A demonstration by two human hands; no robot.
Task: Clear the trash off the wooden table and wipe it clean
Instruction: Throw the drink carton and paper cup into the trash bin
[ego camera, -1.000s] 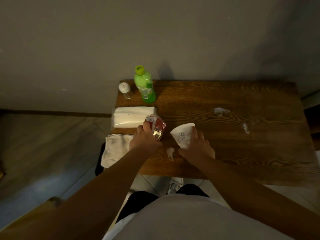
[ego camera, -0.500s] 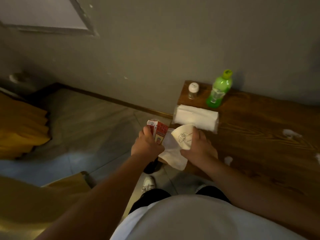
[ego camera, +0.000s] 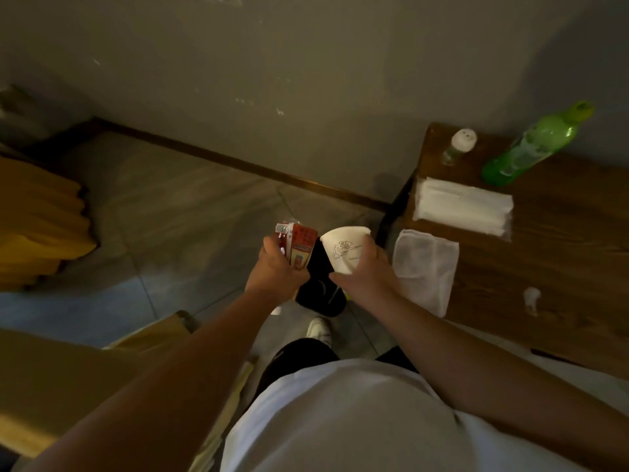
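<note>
Two grips loaded: left hand (ego camera: 274,270) carton (ego camera: 299,247), right hand (ego camera: 366,274) cup (ego camera: 345,247) (above bin (ego camera: 320,294)).

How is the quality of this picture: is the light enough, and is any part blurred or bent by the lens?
Head view: dim, warm light overall; the dark object on the floor between the hands is lost in shadow; the print on the paper cup is soft; the green bottle leans outward near the frame's edge, wide-angle distortion.

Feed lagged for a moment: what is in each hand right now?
Left hand: closed on the red carton, off the table.
Right hand: closed on the white paper cup, above the dark bin.
</note>
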